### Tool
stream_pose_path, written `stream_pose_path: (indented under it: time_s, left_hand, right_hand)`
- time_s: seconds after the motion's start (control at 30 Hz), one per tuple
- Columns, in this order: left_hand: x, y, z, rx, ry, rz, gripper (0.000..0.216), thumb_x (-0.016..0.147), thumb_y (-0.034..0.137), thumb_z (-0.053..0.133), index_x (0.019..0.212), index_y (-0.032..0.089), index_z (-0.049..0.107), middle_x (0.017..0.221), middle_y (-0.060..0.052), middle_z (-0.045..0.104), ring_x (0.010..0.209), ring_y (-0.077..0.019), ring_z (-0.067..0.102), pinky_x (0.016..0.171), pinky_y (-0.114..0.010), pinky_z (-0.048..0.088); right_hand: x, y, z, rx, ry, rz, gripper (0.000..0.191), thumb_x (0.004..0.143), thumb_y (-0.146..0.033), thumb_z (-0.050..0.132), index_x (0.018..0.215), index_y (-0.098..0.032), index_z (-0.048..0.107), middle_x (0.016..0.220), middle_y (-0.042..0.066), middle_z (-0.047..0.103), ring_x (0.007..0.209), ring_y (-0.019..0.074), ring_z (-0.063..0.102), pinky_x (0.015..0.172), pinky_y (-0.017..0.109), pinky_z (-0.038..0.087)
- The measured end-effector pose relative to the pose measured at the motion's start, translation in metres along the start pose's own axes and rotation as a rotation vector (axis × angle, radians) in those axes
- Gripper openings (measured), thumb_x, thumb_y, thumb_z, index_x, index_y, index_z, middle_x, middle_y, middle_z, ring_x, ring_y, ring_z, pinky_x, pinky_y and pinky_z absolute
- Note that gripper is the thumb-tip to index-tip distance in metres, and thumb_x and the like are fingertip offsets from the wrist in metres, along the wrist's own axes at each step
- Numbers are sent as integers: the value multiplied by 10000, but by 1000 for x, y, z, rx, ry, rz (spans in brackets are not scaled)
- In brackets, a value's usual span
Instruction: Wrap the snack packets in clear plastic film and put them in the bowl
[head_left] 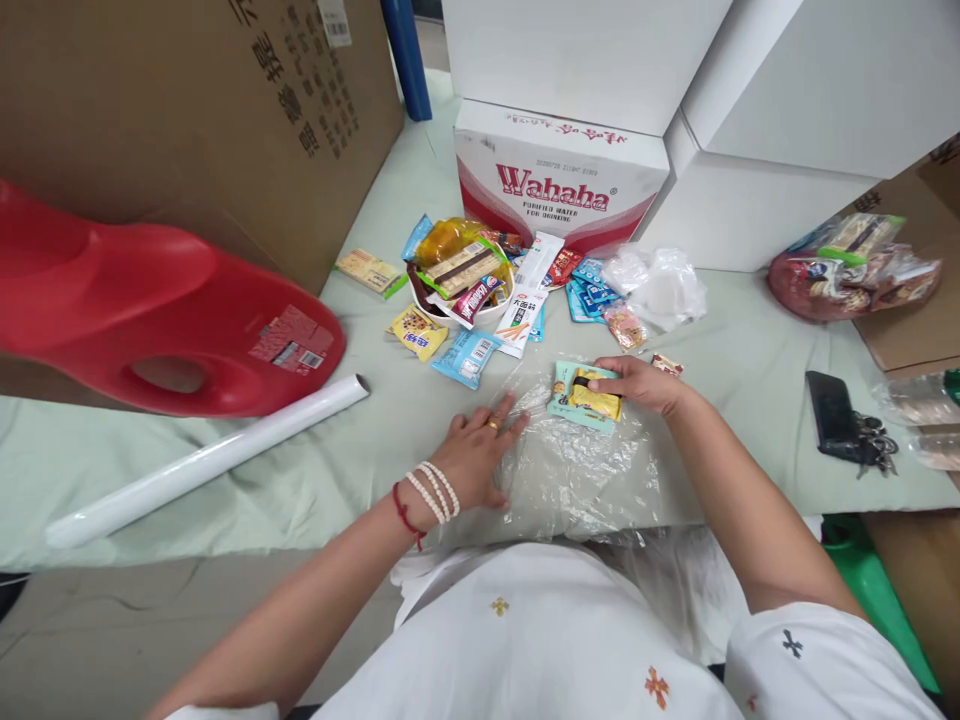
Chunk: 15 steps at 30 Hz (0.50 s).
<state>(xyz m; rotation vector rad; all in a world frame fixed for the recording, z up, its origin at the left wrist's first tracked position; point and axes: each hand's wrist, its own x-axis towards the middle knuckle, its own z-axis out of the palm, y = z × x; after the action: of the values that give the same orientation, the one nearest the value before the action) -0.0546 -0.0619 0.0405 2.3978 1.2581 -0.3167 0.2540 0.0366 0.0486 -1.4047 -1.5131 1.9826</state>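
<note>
A clear plastic bag (577, 475) lies flat and crinkled at the front of the cloth-covered table. My left hand (478, 450) rests on its left edge, palm down with fingers spread, holding nothing. At the bag's far side, my right hand (637, 383) grips a small yellow snack packet (596, 397) by its right end. Under that packet is a pale green snack packet (562, 390); whether my fingers hold it too, I cannot tell. Beyond my hands a white bowl (491, 315) is heaped with wrapped snacks. A blue packet (466, 357) and a yellow biscuit packet (417, 333) lie before it.
A red jug (217, 300) and a white tube (217, 460) lie on the left. Behind stands a Wahaha carton (559, 185) beside white boxes (757, 200). Crumpled clear plastic (667, 288), a filled snack bag (847, 275) and a phone with keys (832, 415) are rightward.
</note>
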Motion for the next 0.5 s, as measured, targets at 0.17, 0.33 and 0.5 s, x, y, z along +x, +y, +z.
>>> stream_pose_path:
  time_s: [0.17, 0.33, 0.5]
  left_hand:
    - [-1, 1, -2, -25, 14, -7, 1263, 570, 504, 927, 1624, 252, 279, 1731, -191, 81, 1360, -430, 438, 1014, -551, 428]
    - [-3, -7, 2, -102, 97, -19, 1071, 763, 479, 808, 1635, 232, 237, 1721, -209, 119, 1369, -406, 461, 1017, -556, 465]
    - [-19, -26, 12, -224, 264, 76, 825, 876, 172, 609, 1618, 314, 276, 1726, -153, 161, 1374, -329, 509, 1058, -502, 472]
  right_hand:
    - [-5, -8, 13, -218, -175, -35, 462, 771, -578, 797, 989, -180, 707, 904, 14, 735, 786, 184, 670, 720, 281, 529]
    - [-14, -6, 38, -795, 128, -282, 394, 856, -505, 729, 1099, -195, 717, 1059, 91, 719, 967, 273, 652, 857, 379, 519]
    - [-85, 15, 52, -913, 411, -397, 362, 975, -443, 603, 1285, -260, 641, 1253, 140, 646, 1156, 317, 607, 981, 471, 515]
